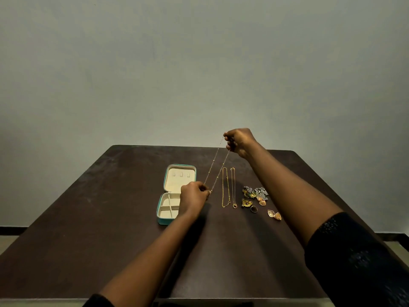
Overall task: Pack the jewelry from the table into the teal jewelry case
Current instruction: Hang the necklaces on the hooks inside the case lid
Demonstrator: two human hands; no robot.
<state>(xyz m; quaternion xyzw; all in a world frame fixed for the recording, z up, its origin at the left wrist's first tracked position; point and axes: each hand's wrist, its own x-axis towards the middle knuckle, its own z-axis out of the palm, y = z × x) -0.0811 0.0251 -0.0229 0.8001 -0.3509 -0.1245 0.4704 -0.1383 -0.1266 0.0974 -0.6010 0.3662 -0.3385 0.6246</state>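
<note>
Logged teal jewelry case open on worktop, left of centre, lid laid back flat. Noted cream lining, 3 small tabs in lid, divided compartments in base. Found no jewelry in any visible compartment; part of base hidden behind left hand.

Noted thin beaded chain lifted clear of worktop, doubled into 2 strands, stretched on a slant. Recorded right hand raised high at far side, fingers curled, pinching upper end. Recorded left hand low, just beside right edge of case, fingertips pinching lower end.

Counted on worktop, right of case:
- 1 plain gold chain, laid straight
- 1 finer chain with small ring pendant, just beside it
- 1 cluster of mixed silver and gold-green pieces, too small to sort
- 1 dark ring
- 1 pair of gold filigree earrings

Judged progress: early. Nothing packed as far as seen; 1st item in hand, not yet over case. Judged remaining: stow beaded chain, then 2 chains, cluster, ring and earrings.

Checked for writing: no brand, label or lettering legible on case, jewelry or worktop. Noted dark sleeve on right arm, no print readable.
</note>
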